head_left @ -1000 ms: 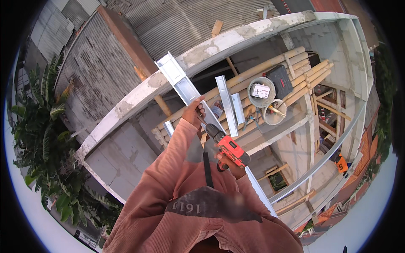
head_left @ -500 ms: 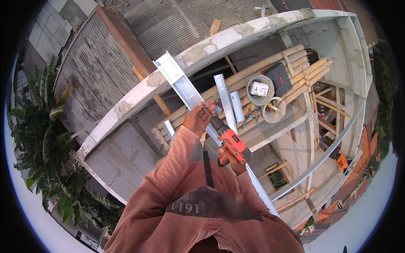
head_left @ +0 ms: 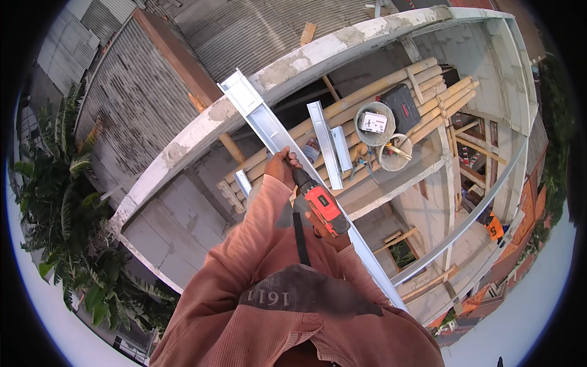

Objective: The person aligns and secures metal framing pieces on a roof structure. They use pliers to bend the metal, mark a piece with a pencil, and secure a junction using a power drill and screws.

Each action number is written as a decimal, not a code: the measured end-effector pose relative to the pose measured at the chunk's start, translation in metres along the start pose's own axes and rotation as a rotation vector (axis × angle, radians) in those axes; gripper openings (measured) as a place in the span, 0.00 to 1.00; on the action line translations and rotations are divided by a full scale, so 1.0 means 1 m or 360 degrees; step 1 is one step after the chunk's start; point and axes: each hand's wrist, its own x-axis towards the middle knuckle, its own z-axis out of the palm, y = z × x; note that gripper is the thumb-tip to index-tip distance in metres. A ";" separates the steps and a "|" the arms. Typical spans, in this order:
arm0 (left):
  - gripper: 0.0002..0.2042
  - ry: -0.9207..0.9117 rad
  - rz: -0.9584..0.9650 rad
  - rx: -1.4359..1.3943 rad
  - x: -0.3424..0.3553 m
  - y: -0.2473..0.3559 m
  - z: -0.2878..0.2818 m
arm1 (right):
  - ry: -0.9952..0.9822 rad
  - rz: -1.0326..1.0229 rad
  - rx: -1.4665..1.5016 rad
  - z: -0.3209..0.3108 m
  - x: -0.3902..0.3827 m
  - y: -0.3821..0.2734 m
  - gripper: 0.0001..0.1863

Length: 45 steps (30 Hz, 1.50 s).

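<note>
A red and black cordless drill (head_left: 325, 211) is gripped by my right hand (head_left: 324, 231), which is partly hidden beneath its body. The drill's chuck points up and left, toward my left hand (head_left: 281, 167). That hand is closed, its fingers curled together at the front of the chuck; whatever they pinch is too small or hidden to name. Under both hands a long silver metal channel (head_left: 269, 125) runs diagonally from the concrete wall top at upper left down past my right side. A shorter piece of similar channel overlaps its far end.
Bamboo poles (head_left: 361, 98) lie beyond the channel. On them are a bucket (head_left: 366, 142) with a white box, a smaller white bucket (head_left: 390, 164) with tools, a black case (head_left: 400, 107) and short metal profiles (head_left: 324, 144). A curved concrete wall (head_left: 293, 67) borders the drop to corrugated roofs.
My left hand has gone from open fingers to a closed pinch at the chuck. The drill has shifted slightly left and turned steeper, with my right hand still on it.
</note>
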 end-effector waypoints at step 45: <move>0.38 -0.0126 0.0473 0.0070 -0.027 0.052 -0.087 | -0.0065 0.0741 0.1404 -0.020 0.019 -0.044 0.22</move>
